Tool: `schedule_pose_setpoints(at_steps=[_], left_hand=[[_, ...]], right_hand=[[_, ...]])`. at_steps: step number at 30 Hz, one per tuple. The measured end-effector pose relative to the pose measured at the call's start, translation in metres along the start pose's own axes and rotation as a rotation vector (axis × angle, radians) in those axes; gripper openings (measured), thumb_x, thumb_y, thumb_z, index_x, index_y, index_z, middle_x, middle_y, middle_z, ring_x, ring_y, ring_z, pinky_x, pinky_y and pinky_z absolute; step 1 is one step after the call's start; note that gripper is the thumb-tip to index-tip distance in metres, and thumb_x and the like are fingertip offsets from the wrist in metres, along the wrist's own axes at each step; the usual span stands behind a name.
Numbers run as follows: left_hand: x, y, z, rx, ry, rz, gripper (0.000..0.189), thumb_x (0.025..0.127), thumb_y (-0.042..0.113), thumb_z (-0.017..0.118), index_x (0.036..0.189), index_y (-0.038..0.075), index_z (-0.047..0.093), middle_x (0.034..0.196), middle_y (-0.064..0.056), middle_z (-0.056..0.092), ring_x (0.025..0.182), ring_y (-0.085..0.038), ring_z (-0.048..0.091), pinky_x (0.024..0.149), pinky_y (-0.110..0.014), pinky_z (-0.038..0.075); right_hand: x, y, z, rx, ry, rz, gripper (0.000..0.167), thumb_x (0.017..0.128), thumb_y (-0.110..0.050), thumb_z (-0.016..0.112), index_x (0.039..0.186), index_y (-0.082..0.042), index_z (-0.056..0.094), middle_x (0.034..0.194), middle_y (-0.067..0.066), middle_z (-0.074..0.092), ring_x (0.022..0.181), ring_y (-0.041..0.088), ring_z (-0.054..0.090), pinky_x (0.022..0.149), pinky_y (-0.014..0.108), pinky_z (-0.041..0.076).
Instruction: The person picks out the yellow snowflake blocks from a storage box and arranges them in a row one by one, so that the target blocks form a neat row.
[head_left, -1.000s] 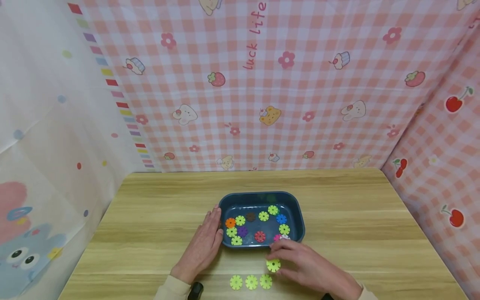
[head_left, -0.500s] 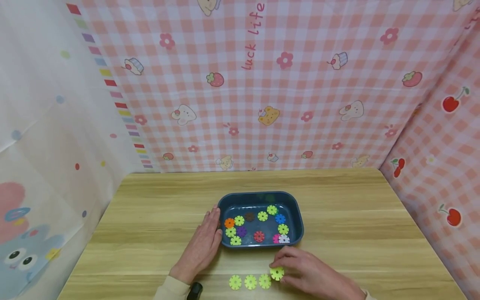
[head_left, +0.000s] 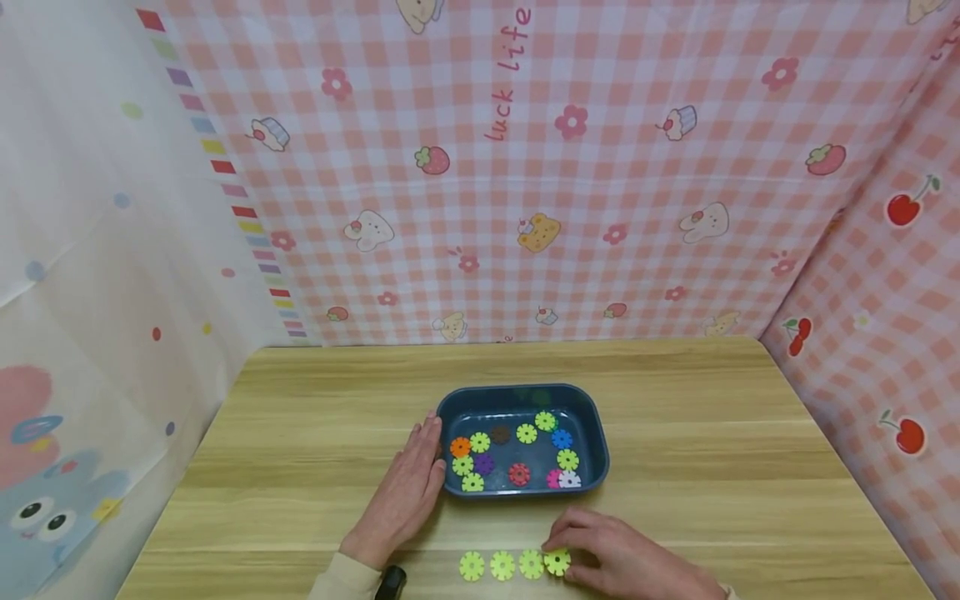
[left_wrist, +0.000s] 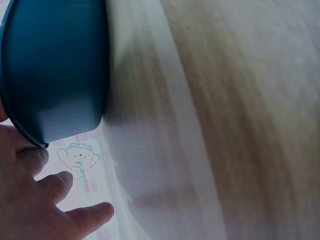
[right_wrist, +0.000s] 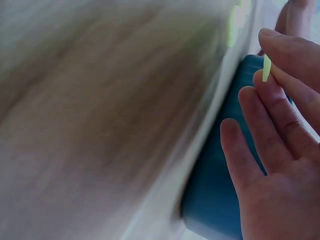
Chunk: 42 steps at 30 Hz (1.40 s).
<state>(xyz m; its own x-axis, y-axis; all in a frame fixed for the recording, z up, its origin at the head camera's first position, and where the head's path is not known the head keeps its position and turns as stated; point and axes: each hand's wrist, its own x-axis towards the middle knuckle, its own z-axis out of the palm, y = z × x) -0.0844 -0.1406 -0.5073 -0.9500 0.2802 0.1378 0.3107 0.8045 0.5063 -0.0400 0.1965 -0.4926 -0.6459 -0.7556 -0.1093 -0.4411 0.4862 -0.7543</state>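
pinch grip on a lime disc (head_left: 557, 562), right hand (head_left: 618, 554); left hand (head_left: 397, 492) straight-fingered against the tub (head_left: 487, 400), multicoloured discs (head_left: 519, 475) inside

Reads "luck life" in red lettering (head_left: 510, 75), running upward on the pink-checked cloth (head_left: 525, 175) — with only an "e" (head_left: 508, 339) legible at its bottom edge.

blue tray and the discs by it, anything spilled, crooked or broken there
Nothing stands out. The blue tray sits flat on the table, with mixed-colour discs lying loose inside. Three yellow-green discs in front form a neat row, the right hand pinching a fourth disc at the row's right end. No breakage shows at this size.
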Motion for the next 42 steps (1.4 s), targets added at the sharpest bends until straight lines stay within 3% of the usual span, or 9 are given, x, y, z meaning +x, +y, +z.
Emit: schedule_pose_setpoints(at_steps=[11,24,30,34,38,42], left_hand=[[0.0,0.001,0.0,0.002,-0.001,-0.001,0.059,0.112,0.021,0.044,0.164,0.003,0.024,0.172,-0.01,0.018,0.154,-0.038,0.025,0.116,-0.066,0.032],[0.001,0.0,0.0,0.004,0.001,0.002,0.059,0.112,0.022,0.044,0.164,0.003,0.024,0.171,-0.011,0.019,0.155,-0.037,0.024,0.117,-0.065,0.032],[0.0,0.001,-0.001,0.005,0.001,-0.003,0.059,0.112,0.022,0.044,0.164,0.003,0.025,0.171,-0.012,0.02,0.155,-0.038,0.025,0.116,-0.065,0.032],[-0.001,0.001,-0.002,0.011,0.003,0.0,0.058,0.111,0.021,0.044,0.164,0.003,0.025,0.171,-0.013,0.021,0.154,-0.038,0.026,0.115,-0.066,0.033],[0.0,0.0,-0.002,0.005,0.003,0.002,0.058,0.112,0.022,0.043,0.164,0.003,0.025,0.171,-0.012,0.02,0.154,-0.038,0.025,0.115,-0.066,0.032],[0.0,-0.001,-0.001,-0.007,0.003,0.001,0.058,0.112,0.022,0.044,0.164,0.004,0.026,0.171,-0.01,0.02,0.154,-0.038,0.026,0.115,-0.067,0.032]], right_hand=[[0.004,0.007,0.002,-0.051,-0.025,0.062,0.025,0.101,-0.032,0.069,0.126,-0.032,0.072,0.121,-0.021,0.06,0.106,0.0,0.053,0.095,0.026,0.054],[0.008,0.012,0.002,-0.1,-0.031,0.026,0.026,0.1,-0.026,0.071,0.126,-0.03,0.072,0.121,-0.021,0.061,0.106,0.0,0.053,0.095,0.027,0.054],[0.007,0.004,-0.005,-0.081,-0.044,0.027,0.027,0.101,-0.028,0.07,0.127,-0.031,0.071,0.122,-0.02,0.06,0.105,0.001,0.054,0.092,0.025,0.055],[0.009,-0.011,-0.018,-0.139,0.002,-0.058,0.026,0.101,-0.025,0.069,0.127,-0.026,0.072,0.124,-0.016,0.064,0.108,0.003,0.058,0.093,0.026,0.056],[0.018,-0.029,-0.034,-0.249,0.131,-0.203,0.02,0.099,-0.017,0.073,0.118,-0.02,0.075,0.118,-0.013,0.069,0.106,0.004,0.062,0.091,0.026,0.057],[0.031,-0.042,-0.049,-0.268,0.253,-0.332,0.017,0.096,-0.015,0.076,0.111,-0.02,0.076,0.11,-0.011,0.071,0.099,0.003,0.065,0.085,0.022,0.058]])
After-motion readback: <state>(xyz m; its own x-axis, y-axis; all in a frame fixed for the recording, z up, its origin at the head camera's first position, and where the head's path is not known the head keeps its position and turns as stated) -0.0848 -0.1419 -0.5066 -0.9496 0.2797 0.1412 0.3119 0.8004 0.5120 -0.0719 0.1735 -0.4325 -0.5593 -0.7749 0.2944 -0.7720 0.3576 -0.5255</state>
